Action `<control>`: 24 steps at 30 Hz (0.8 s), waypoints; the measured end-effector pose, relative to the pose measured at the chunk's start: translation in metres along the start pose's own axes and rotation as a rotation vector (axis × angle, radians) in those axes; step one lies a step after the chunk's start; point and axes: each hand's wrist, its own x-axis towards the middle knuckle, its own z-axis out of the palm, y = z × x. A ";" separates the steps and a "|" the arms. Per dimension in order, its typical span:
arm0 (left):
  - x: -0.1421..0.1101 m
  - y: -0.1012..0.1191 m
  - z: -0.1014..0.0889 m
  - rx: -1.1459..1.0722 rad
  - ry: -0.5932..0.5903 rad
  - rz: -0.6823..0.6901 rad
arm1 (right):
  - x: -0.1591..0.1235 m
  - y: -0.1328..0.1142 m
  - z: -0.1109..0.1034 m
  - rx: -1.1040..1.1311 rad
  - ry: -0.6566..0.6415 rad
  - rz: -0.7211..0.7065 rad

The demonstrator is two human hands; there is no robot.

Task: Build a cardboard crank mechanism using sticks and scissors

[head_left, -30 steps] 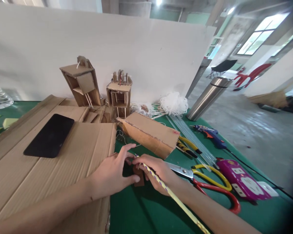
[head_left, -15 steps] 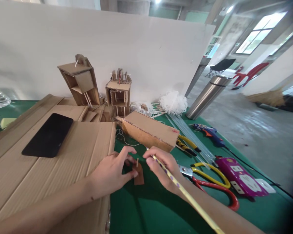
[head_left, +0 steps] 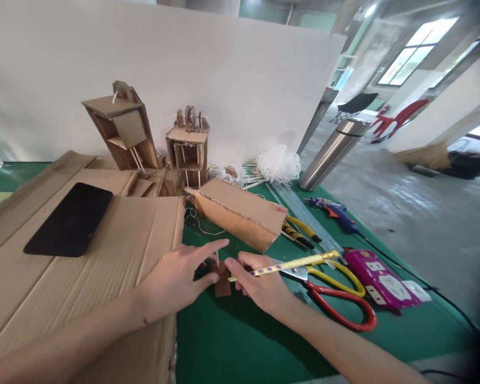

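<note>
Right grip [head_left: 262, 280] is wrapped round a pencil [head_left: 282, 266]; left grip [head_left: 180, 274] half-curled, can't tell if pinching the cardboard piece [head_left: 223, 289] between them. Looks cut already, stick [head_left: 217, 260] upright; marks unclear.

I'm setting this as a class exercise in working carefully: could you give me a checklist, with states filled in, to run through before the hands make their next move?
1. Pencil in the right hand: ok, gripped near its lower end.
2. Pencil tip on the small cardboard piece: cannot tell; it is at the right edge, contact unclear.
3. Piece steadied by the left hand: cannot tell; the thumb is at its edge, pressure unseen.
4. Scissors well away from the right hand: not ok, the blades lie close beside it.
5. Glue gun away from both hands: ok, beyond the scissors.
</note>
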 end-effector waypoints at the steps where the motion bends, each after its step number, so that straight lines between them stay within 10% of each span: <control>1: 0.000 -0.001 0.001 0.010 0.005 0.008 | 0.002 0.001 0.002 0.013 0.000 0.020; 24: 0.003 0.003 -0.002 0.031 -0.005 -0.024 | 0.009 -0.001 0.005 -0.123 0.022 -0.097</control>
